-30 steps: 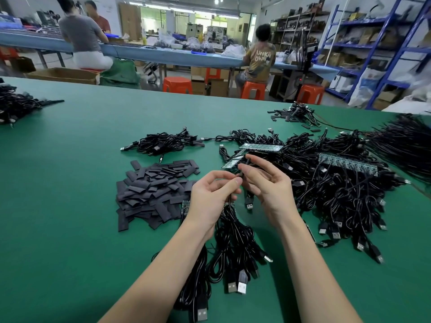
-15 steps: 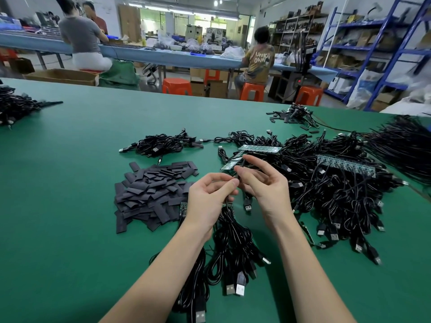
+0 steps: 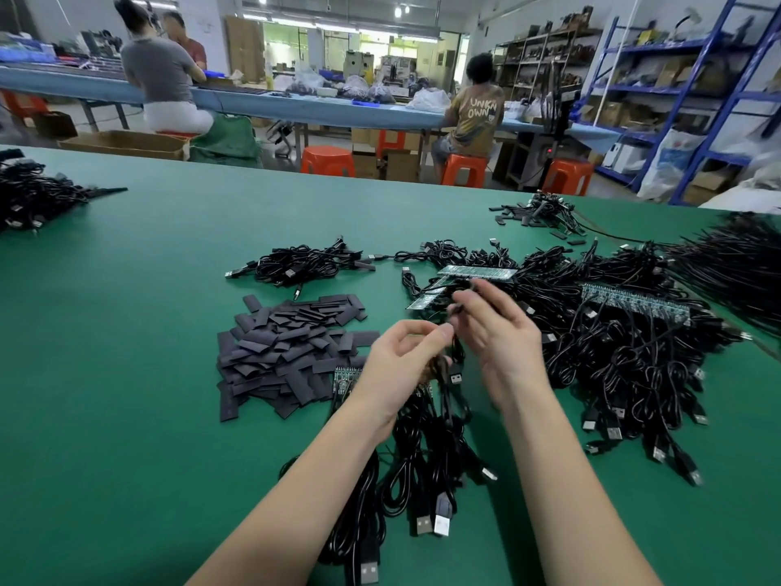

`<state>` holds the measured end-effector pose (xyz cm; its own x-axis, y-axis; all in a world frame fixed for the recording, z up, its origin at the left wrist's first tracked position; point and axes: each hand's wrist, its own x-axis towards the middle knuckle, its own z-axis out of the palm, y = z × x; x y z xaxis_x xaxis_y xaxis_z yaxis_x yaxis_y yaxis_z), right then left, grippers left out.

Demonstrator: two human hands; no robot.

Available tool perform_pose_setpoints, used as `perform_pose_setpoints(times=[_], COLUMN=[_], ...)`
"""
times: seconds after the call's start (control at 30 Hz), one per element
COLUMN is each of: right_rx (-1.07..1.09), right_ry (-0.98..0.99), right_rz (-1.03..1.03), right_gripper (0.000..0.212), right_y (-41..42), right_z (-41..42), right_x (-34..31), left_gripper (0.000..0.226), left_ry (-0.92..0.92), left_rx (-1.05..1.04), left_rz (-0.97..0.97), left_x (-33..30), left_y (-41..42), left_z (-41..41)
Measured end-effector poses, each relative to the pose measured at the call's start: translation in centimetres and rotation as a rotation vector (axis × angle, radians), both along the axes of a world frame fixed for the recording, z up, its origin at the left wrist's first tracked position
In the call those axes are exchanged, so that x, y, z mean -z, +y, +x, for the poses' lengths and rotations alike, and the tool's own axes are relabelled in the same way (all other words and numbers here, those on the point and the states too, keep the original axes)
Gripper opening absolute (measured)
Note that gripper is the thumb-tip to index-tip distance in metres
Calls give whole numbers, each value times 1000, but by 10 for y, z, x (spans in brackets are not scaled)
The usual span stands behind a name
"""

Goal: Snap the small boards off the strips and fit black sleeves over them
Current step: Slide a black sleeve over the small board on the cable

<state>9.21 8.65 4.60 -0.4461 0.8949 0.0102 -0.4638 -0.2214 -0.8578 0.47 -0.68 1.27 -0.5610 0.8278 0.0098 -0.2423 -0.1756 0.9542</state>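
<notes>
both hands are raised over the cables (image 3: 427, 441): the left hand (image 3: 401, 365) pinches something small, the blurred right hand (image 3: 498, 332) perhaps a sleeve. sleeves (image 3: 287, 353) are piled left. "unkn own" is read on a far shirt (image 3: 479, 116).

Ceiling lights (image 3: 397, 11) are shining bright and even; the right hand (image 3: 503, 332) is blurring, perhaps moving; edges are bowing.
</notes>
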Motion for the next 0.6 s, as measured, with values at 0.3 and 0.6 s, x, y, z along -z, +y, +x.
perform_pose_setpoints(times=[0.3,0.6], right_rx=[192,108], right_ry=[157,19], right_rz=[-141,-221], right_gripper=[38,22], right_y=[14,8], right_z=[13,-5], right_x=[-8,12], left_gripper=[18,15], left_ry=[321,200], left_rx=[251,71], left_rz=[-125,-117], left_x=[-6,-11], left_y=[-5,-2], left_z=[5,-5])
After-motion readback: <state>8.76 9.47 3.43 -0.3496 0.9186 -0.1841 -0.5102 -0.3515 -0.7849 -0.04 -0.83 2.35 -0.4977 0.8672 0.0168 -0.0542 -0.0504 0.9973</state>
